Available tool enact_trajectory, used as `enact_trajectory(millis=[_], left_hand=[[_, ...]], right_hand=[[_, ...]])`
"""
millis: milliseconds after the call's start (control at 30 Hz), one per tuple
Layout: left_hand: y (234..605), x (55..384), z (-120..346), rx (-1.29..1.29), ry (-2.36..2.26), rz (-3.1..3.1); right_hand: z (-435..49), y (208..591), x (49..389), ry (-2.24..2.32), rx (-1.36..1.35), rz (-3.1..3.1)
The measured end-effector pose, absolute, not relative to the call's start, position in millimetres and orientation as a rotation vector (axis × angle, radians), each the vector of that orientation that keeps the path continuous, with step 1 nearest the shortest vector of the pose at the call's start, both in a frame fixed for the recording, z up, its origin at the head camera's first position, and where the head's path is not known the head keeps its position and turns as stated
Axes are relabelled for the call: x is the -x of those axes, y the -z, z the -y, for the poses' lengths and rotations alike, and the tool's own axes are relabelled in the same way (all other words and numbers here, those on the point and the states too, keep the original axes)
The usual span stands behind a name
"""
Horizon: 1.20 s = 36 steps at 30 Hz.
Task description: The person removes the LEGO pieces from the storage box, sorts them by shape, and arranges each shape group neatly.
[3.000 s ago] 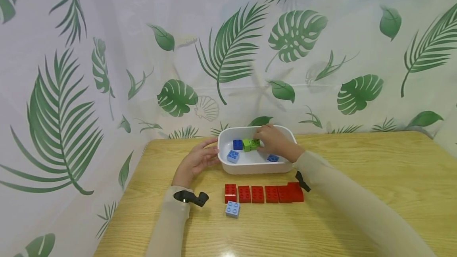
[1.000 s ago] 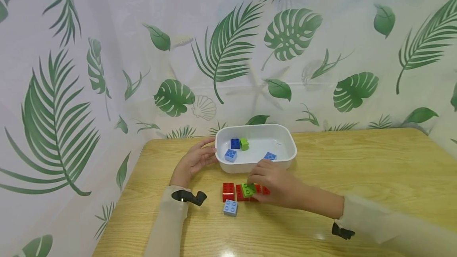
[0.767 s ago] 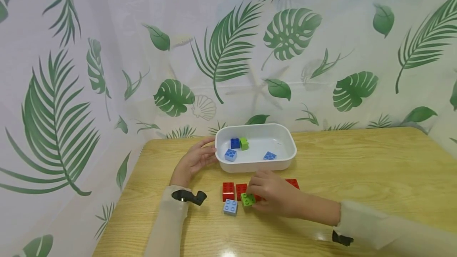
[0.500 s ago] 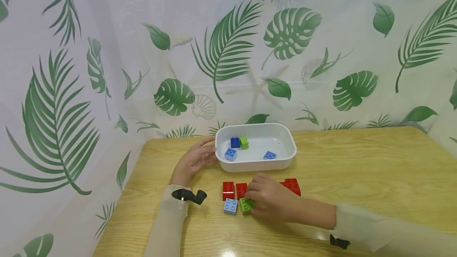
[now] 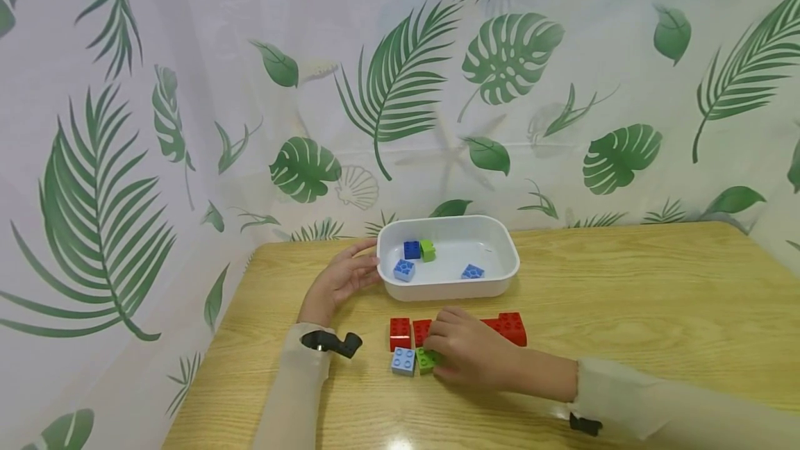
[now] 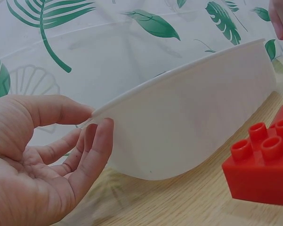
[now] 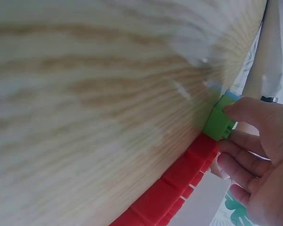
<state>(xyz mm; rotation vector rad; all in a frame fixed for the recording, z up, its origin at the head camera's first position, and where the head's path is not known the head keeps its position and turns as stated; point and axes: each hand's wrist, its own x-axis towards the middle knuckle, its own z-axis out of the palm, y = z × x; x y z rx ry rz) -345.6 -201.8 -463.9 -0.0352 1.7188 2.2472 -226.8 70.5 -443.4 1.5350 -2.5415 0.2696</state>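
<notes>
My right hand [image 5: 475, 353] pinches a green toy brick [image 5: 426, 362] low on the table, thumb on one side and fingers on the other. Just left of it sits a light blue brick [image 5: 403, 362], studs up. Behind both runs a row of red bricks [image 5: 421, 331], partly hidden by the right hand. In the right wrist view the green brick [image 7: 217, 120] stands right at the end of the visible red bricks [image 7: 161, 190]. At the left end of a white tub [image 5: 446, 290], my left hand [image 6: 52, 155] holds the rim with thumb and bent fingers.
Inside the tub lie a dark blue brick [image 5: 412, 250], a green brick [image 5: 428, 251] and two medium blue bricks, one left [image 5: 403, 270] and another right [image 5: 472, 271]. A leaf-patterned sheet [image 5: 400, 89] hangs behind the wooden table [image 5: 625, 311].
My right hand has taken the green brick out of the tub, passed it over the red row and brought it down beside the light blue brick. The left hand stays at the tub.
</notes>
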Motion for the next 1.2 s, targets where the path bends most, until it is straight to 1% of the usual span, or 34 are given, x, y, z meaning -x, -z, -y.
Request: enact_trajectory(millis=[567,1200], left_hand=[[466.1,345.7,202.2,0.011,-2.238,-1.727],[463.7,344.8,202.6,0.001,-2.218,-1.749]], right_hand=[[-70.1,450.6,226.2,-0.192,-1.497,2.495],[-68.9,447.7,223.7,-0.168,-1.471,2.493]])
